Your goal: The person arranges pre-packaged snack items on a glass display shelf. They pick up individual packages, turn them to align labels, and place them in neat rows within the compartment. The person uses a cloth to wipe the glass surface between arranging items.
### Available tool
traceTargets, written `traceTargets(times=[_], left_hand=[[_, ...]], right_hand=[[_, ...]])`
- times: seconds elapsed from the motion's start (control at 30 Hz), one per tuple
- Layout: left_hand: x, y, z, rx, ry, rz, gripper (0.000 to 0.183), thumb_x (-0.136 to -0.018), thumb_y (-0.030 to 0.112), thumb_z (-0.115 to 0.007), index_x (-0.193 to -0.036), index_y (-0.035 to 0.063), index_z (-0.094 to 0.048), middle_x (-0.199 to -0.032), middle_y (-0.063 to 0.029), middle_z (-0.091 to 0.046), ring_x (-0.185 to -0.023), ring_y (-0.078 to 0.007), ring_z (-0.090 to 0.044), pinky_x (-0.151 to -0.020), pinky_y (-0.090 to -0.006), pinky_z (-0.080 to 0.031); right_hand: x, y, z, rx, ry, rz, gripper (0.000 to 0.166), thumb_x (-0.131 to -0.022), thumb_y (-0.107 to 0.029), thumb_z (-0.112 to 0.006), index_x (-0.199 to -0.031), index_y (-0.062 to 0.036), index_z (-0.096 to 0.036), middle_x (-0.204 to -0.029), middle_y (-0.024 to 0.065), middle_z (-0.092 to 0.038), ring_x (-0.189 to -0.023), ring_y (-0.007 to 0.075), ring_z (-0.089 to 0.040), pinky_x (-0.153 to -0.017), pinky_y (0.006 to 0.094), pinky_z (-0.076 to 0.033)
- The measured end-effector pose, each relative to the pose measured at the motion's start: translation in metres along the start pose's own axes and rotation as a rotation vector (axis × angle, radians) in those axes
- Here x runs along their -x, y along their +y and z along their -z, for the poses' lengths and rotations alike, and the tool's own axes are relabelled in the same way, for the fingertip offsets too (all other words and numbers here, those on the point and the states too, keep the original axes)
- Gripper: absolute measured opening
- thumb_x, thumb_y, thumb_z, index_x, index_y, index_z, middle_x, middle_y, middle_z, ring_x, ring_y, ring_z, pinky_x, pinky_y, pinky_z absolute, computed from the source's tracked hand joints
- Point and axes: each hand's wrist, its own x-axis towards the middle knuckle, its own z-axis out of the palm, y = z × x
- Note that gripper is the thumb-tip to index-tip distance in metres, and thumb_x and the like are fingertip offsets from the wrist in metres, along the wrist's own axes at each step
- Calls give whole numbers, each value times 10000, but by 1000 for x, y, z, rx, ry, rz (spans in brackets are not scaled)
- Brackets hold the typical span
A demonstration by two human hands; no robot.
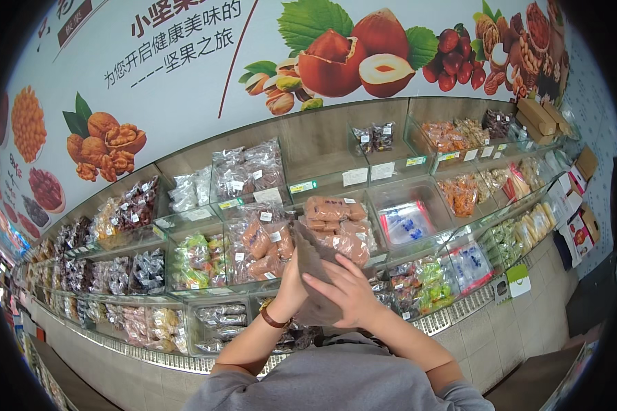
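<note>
A grey-brown cloth (316, 277) is held up between my two hands at the centre. My left hand (290, 280) supports it from its left side, with the fingers largely hidden behind the cloth. Spread over the cloth's right face are the fingers of my right hand (349, 293); whether they grip it or only press on it cannot be told. Just beyond the cloth, plastic-wrapped packs of brown food (337, 221) lie in a shelf compartment. More such bagged packs (267, 246) sit to the left of my hands.
Tiered shelves with glass dividers (319, 185) curve around in front, holding many bagged goods. A clear tray (409, 205) contains flat plastic bags (406, 221). Cardboard boxes (537, 120) stand at the upper right. A perforated metal edge (452, 311) runs along the shelf base above the tiled floor (493, 339).
</note>
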Motion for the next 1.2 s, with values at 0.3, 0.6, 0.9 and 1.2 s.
traceTargets(times=[0.3,0.6,0.9,1.2], left_hand=[[0,50,-22,176,155,39,462,-814,-42,-709,-1204,-34,-462,-1127,-105,-610,-1015,-152,-605,-879,-291,-508],[-3,28,-22,344,285,68,294,-887,57,-663,-1145,17,-530,-979,-49,-633,-831,-101,-619,-676,-222,-508],[-4,36,-16,463,426,73,312,-930,80,-610,-1223,26,-517,-1158,-76,-607,-1031,-148,-604,-875,-307,-516],[2,6,-19,302,60,328,426,-912,103,-649,-1287,-16,-487,-1199,-80,-596,-1090,-138,-567,-923,-289,-470]], right_hand=[[27,22,-5,-48,342,-574,788,-680,-240,-819,-1361,-69,-462,-1212,274,-535,-1153,468,-502,-966,483,-432],[36,-15,-35,147,82,-133,924,-566,-321,-769,-1417,-149,-451,-1290,165,-513,-1326,318,-407,-1088,506,-264],[46,23,-15,10,289,-470,633,-710,-127,-735,-1305,-100,-520,-1257,127,-565,-1228,300,-512,-1043,475,-360],[87,49,-19,-1558,463,-1225,412,-892,-13,-470,-1304,-16,-458,-1233,103,-564,-1132,222,-568,-941,393,-492]])
